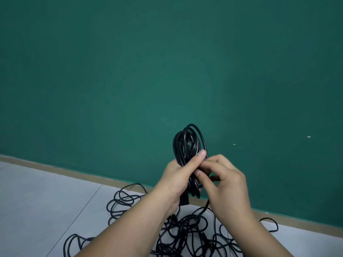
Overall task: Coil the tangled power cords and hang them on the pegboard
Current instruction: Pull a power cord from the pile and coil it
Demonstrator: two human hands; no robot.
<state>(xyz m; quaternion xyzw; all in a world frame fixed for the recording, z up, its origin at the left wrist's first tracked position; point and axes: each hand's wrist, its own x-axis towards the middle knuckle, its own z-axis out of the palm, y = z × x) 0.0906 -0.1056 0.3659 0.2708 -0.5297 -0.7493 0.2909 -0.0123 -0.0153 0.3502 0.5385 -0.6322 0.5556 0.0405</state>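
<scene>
A coil of black power cord (187,141) stands upright in front of the green wall. My left hand (180,177) grips its lower half, thumb laid across the loops. My right hand (222,175) pinches a strand of the same cord beside the left thumb. The loose tail (205,206) runs down from my hands into a tangled heap of black cords (181,236) on the floor. A black plug (184,200) shows just under my left palm. No pegboard is in view.
The green wall (167,71) fills most of the view, with a tan baseboard (74,172) along its foot. Grey floor tiles (37,201) spread to the left. More cord loops (122,201) lie near the wall and at the right (269,225).
</scene>
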